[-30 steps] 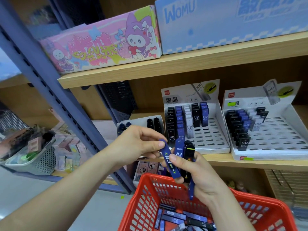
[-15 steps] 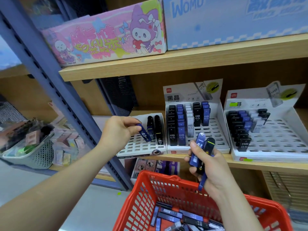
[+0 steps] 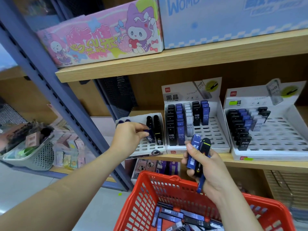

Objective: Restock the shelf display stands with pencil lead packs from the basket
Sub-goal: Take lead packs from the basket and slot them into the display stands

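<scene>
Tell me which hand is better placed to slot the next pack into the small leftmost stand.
Left. The left hand is at the small stand, pinching a blue pack over its slots; the right hand grips spare packs above the basket, farther off.

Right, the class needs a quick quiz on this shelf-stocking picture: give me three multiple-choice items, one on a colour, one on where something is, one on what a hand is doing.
1. What colour is the basket holding the loose packs?
A. Grey
B. Blue
C. Red

2. Where is the left hand?
A. Inside the basket
B. At the leftmost display stand
C. On the top shelf

3. What is the right hand doing?
A. Gripping a bundle of packs
B. Hanging empty
C. Pressing flat on the shelf

Answers:
1 C: its mesh walls are red.
2 B: its fingers pinch a blue pack over that stand's slots.
3 A: its fingers curl round blue and black packs above the basket.
</scene>
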The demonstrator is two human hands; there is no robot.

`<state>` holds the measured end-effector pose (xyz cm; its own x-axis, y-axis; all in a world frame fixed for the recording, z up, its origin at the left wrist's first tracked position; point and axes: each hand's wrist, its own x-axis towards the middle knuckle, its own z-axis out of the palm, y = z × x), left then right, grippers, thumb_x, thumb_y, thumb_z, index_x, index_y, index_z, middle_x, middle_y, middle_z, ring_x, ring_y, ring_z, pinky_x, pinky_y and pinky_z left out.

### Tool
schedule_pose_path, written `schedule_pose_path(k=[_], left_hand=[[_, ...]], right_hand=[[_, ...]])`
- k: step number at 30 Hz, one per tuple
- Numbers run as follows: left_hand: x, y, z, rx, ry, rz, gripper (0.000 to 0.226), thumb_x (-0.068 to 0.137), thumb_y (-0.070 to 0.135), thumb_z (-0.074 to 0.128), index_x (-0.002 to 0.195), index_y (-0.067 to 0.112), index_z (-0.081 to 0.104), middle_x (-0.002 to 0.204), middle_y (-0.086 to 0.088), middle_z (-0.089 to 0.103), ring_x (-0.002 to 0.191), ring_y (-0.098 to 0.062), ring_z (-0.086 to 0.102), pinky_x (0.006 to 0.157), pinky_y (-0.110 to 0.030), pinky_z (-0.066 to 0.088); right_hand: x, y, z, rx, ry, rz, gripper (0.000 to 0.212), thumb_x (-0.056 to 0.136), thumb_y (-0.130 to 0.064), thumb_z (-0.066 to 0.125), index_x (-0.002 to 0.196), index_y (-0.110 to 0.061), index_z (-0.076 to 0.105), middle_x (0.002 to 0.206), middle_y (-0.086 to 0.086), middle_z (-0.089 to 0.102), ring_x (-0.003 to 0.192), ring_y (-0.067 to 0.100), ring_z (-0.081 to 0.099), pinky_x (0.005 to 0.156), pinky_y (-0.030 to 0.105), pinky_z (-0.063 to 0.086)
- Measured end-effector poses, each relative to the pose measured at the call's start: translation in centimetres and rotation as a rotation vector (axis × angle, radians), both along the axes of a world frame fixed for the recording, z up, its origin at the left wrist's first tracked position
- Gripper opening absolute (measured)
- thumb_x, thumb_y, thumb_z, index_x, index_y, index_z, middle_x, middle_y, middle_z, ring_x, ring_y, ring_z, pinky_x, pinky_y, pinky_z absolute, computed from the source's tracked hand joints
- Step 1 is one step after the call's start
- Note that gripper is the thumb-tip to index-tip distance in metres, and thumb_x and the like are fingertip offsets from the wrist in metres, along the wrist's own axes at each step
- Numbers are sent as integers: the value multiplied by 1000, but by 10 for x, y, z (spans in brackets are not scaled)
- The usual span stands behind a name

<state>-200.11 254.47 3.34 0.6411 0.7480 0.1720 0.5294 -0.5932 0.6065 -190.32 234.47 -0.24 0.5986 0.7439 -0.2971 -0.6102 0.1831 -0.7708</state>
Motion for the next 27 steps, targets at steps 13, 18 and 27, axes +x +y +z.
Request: schedule_pose_path(k=[13, 18, 27], left_hand=[[7, 0, -9, 80, -79, -19, 15, 86, 6, 66, 94, 15, 75, 78, 9, 68, 64, 10, 58, 59, -1, 40], [4, 2, -6, 173, 1, -87, 19, 86, 7, 62, 98, 18, 72, 89, 5, 69, 80, -7, 63, 80, -19, 51], [3, 11, -3, -104, -67, -41, 22, 81, 5, 71, 82, 25, 63, 79, 5, 66, 76, -11, 63, 68, -15, 49]], right_hand=[[-4, 5, 2, -11, -41, 17, 39, 67, -18, 76, 103, -6, 66, 74, 11, 67, 62, 18, 67, 37, 21, 40], [-5, 6, -2, -26, -38, 17, 37, 68, -19, 77, 99, -6, 62, 74, 16, 66, 62, 20, 67, 38, 22, 40], [-19, 26, -8, -223, -465, 198, 14, 90, -17, 70, 102, -21, 65, 77, 8, 73, 58, 9, 65, 49, 24, 45]])
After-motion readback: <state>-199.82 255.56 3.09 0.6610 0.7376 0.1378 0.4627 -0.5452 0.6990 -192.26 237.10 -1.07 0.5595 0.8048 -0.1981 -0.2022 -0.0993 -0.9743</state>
